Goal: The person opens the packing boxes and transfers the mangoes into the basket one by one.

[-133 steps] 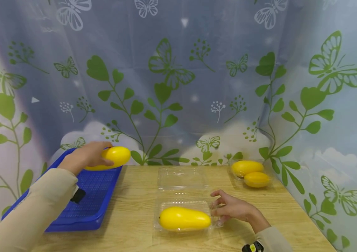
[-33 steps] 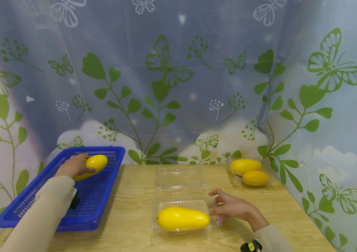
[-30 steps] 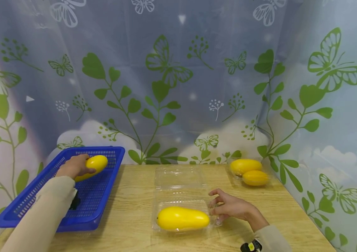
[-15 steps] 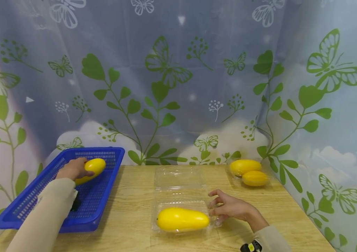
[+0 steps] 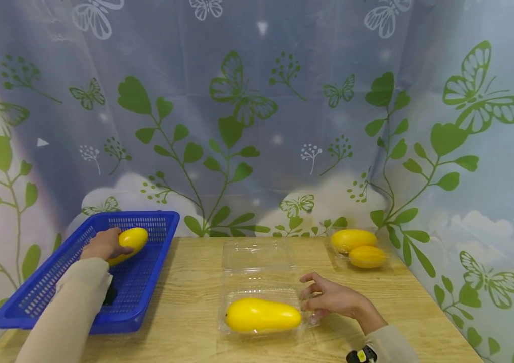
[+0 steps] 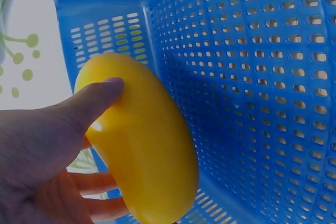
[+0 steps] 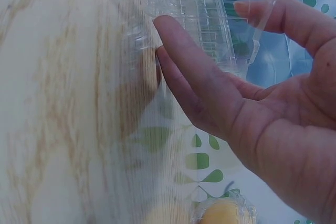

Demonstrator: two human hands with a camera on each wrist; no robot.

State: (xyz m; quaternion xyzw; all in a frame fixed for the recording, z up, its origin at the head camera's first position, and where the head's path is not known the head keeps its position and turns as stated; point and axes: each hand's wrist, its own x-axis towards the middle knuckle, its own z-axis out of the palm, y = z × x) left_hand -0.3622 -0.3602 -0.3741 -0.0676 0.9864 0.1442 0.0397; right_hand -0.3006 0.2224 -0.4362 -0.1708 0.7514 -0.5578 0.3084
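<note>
My left hand (image 5: 105, 244) grips a smooth yellow oblong fruit (image 5: 133, 241) low inside the blue basket (image 5: 150, 297). In the left wrist view, the thumb lies across the fruit (image 6: 144, 145) and the fingers curve round its far side. Whether it touches the basket floor is hidden. A second long yellow fruit (image 5: 261, 316), narrower at its right end, lies in an open clear plastic box (image 5: 234, 295). Beside that box's right edge is my right hand (image 5: 336, 297), with thumb and fingers spread apart; its fingertips are at the clear plastic, and contact is hard to tell.
Toward the table's back right corner stands another clear plastic box (image 5: 387, 256) with two yellow fruits (image 5: 368, 257) in it. The open box's lid (image 5: 259, 254) lies back toward the patterned curtain (image 5: 257, 126). Wooden table (image 5: 189, 302) shows between basket and box.
From above the basket's right side, my left hand has brought the fruit down and left into it, shifting slightly further left lately. My right hand has stayed beside the box.
</note>
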